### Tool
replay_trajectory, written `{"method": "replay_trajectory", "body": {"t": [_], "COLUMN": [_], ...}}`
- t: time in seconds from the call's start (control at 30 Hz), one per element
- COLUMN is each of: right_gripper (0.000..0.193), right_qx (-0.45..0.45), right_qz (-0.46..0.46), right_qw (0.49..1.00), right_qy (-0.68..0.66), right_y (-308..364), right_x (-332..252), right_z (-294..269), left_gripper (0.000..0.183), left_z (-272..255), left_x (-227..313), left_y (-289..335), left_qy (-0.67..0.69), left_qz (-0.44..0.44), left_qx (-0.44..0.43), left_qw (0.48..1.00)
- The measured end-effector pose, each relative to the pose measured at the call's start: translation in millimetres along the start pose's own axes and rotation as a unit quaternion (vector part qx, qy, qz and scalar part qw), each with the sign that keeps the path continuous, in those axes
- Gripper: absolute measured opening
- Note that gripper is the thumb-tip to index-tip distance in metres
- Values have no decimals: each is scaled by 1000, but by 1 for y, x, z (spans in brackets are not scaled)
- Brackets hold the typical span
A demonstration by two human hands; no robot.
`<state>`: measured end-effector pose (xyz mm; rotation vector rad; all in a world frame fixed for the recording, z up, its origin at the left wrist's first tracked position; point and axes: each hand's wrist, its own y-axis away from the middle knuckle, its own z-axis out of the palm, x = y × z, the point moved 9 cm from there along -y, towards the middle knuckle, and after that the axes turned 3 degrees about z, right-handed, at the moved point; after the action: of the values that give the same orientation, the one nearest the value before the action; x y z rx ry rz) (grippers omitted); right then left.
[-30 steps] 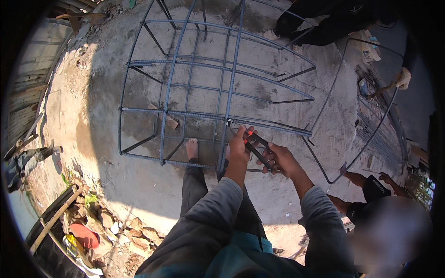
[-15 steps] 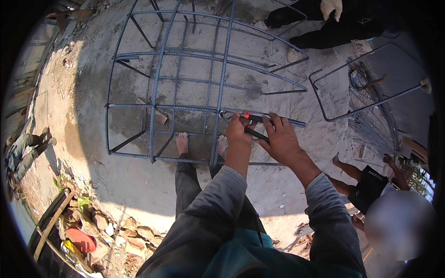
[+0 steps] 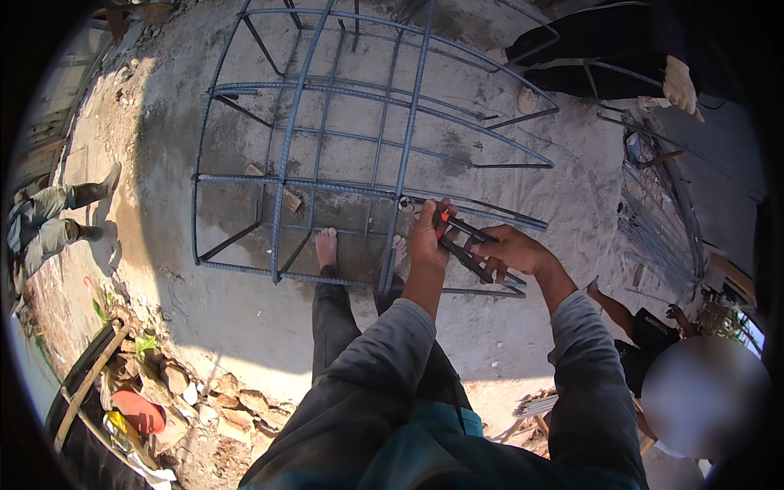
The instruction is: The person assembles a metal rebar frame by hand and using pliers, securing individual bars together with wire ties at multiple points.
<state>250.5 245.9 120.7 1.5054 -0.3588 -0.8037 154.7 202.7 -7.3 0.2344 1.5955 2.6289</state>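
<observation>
Pliers (image 3: 463, 259) with black handles and orange-red marks near the pivot are between my hands, their two handles spread apart. My right hand (image 3: 523, 251) is closed round the handles. My left hand (image 3: 428, 243) is closed at the orange-red part, by the head; its fingers hide the jaws. Just beyond my left hand is a crossing of bars in a rebar cage (image 3: 343, 189), with a small loop of wire (image 3: 407, 206) beside it. The cage of ribbed steel bars stands in front of me, its near side over my bare feet (image 3: 327, 249).
At the upper right a co-worker's gloved hand (image 3: 679, 85) is near the cage's far end. Another person (image 3: 706, 396) is at the lower right, and someone's legs (image 3: 61, 216) show at the left. Thin rods (image 3: 657, 237) lie at the right, rubble (image 3: 237, 408) at the lower left.
The pliers' handles have spread, and my right hand has turned and dropped lower. The co-worker's gloved hand has moved right and down. The rectangular bar frame at right has shifted away.
</observation>
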Motion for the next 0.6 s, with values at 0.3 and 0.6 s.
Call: {"method": "replay_trajectory", "body": {"t": [0.3, 0.6], "right_gripper": [24, 35], "right_qx": [258, 306], "right_qz": [-215, -198], "right_qw": [856, 777], "right_qy": [392, 512], "right_y": [17, 29], "right_x": [-79, -85], "right_z": [-33, -20], "left_gripper": [35, 19], "left_z": [21, 23], "left_x": [-6, -9], "left_y": [-3, -5], "left_qy": [126, 108], "left_qz": [-6, -1], "left_qx": [-51, -6], "left_qw": [991, 994]}}
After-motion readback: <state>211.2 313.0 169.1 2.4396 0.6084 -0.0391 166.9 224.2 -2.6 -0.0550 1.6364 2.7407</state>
